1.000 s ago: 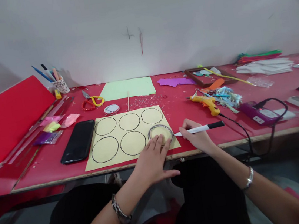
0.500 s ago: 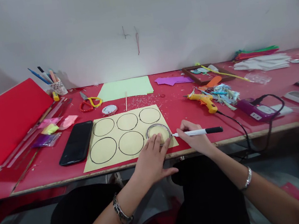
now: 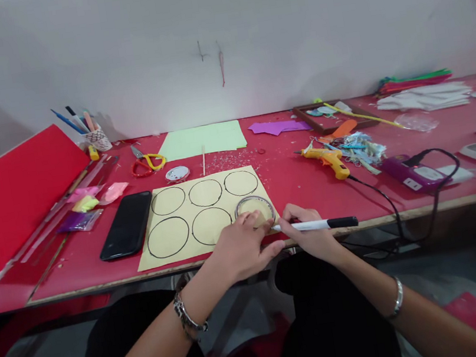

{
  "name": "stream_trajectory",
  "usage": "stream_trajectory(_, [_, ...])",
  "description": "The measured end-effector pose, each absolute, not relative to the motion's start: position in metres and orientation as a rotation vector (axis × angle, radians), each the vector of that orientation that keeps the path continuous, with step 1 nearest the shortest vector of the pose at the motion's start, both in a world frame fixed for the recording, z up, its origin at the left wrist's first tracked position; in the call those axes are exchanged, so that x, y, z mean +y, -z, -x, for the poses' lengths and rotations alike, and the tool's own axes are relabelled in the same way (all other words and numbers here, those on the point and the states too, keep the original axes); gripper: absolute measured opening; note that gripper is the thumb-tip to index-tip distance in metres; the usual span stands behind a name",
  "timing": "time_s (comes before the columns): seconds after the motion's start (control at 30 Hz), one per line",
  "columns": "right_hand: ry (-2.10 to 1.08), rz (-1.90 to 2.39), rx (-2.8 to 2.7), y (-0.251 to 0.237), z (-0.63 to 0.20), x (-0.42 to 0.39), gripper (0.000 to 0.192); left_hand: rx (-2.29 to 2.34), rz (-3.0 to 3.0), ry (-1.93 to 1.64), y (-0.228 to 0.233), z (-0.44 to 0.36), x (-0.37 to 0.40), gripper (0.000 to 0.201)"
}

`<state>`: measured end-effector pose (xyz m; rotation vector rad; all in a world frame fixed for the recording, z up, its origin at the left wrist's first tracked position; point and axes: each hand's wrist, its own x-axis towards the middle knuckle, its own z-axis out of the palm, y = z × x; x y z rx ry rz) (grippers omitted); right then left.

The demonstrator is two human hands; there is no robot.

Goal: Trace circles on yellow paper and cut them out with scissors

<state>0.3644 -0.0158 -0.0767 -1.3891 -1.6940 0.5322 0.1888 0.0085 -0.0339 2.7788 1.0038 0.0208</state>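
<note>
Fingers point(image 3: 251, 219) of the left hand point(image 3: 237, 250) lie spread and flat, pressing down on a round ring template point(image 3: 253, 207) at its near edge; nothing is gripped. Fingers of the right hand point(image 3: 311, 233) are pinched around a white marker point(image 3: 314, 225) with a black cap end, held nearly level. Its tip points left and meets the ring's right near edge, though actual contact with the paper cannot be confirmed from this angle.

Ring template position: lower right corner of a yellow sheet point(image 3: 187, 255), which lies at the near edge of the red table point(image 3: 292, 182). Five black circles are drawn on the sheet, three in the far row and two in the near row; the ring occupies the sixth place.

Adjacent items: a black phone point(image 3: 125, 224) just left of the sheet; scissors point(image 3: 146, 162) and a small round lid point(image 3: 177, 174) beyond it; a yellow glue gun point(image 3: 327, 159) to the right, well apart from the hands. Each wrist carries a bracelet.
</note>
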Motion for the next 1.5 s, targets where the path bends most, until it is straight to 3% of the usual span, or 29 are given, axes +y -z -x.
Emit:
stream_trajectory(0.47, [-0.582,1.371,-1.677,0.080,-0.343,-0.024,0.022,0.977,-2.732,-0.089,0.035,-0.185,0.013,0.073])
stream_trajectory(0.93, [-0.541,1.357,-1.352,0.052,-0.396,0.004,0.023,1.039,-2.873,-0.058,0.053,-0.191,0.002,0.084])
stream_trajectory(1.5, [-1.283,1.025,-2.188,0.012,-0.305,0.110,0.018,1.020,-2.911,-0.049,0.051,-0.201,-0.002,0.089])
